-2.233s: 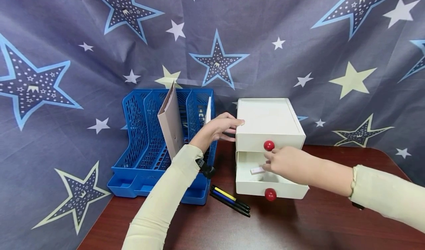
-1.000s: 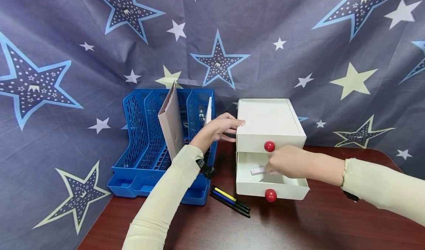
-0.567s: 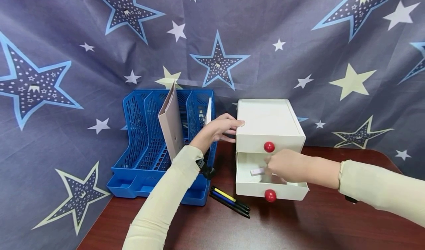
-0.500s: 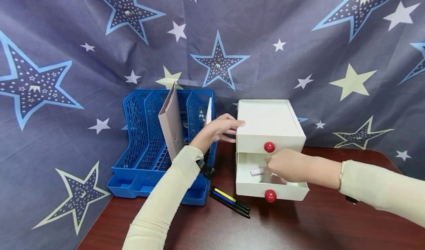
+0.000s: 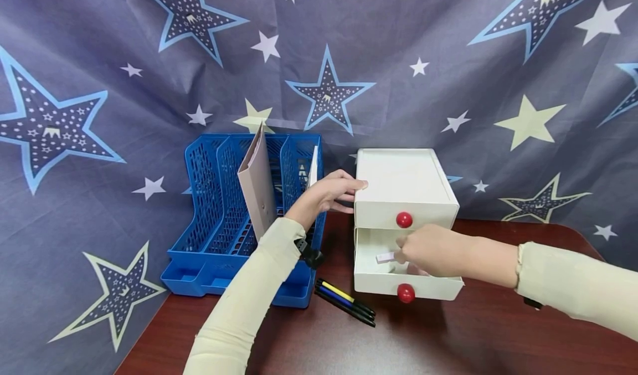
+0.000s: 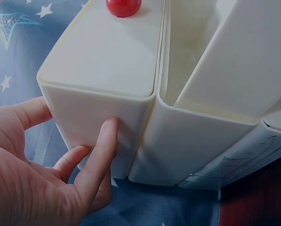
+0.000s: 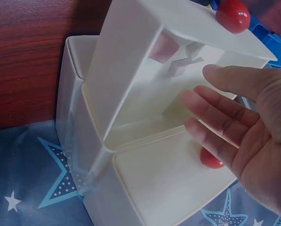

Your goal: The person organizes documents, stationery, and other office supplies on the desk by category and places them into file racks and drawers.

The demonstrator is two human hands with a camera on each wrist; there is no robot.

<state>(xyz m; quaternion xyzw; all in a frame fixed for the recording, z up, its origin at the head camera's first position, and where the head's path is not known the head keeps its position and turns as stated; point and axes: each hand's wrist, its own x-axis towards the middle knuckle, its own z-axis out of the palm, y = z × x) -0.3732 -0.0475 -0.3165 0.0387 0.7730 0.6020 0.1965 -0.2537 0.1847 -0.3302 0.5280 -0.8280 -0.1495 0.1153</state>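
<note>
My left hand (image 5: 333, 191) rests against the left side of a small white drawer cabinet (image 5: 402, 173), thumb on the top edge, fingertips touching the side wall (image 6: 84, 117). The cabinet's lower drawer (image 5: 372, 282) is pulled out. Over it hovers my right hand (image 5: 433, 248), its fingers spread and loosely bent, holding nothing in the right wrist view. Inside the drawer lie a small whitish bar (image 7: 183, 66), a pinkish block (image 7: 164, 48) and another pale piece (image 7: 197, 50). A red knob (image 5: 404, 220) sits on the closed upper drawer, and another red knob (image 5: 406, 293) on the lower one.
Left of the cabinet stands a blue file rack (image 5: 201, 242) holding a pinkish-beige folder (image 5: 258, 186) and a white item (image 5: 313, 165). Several pens (image 5: 345, 303), yellow, blue and black, lie on the dark red table (image 5: 309, 347). A starry cloth (image 5: 399, 20) hangs behind.
My right hand has moved from near the upper knob down over the open drawer, then lifted slightly. A pinkish piece shows beneath it now. My left hand stays on the cabinet.
</note>
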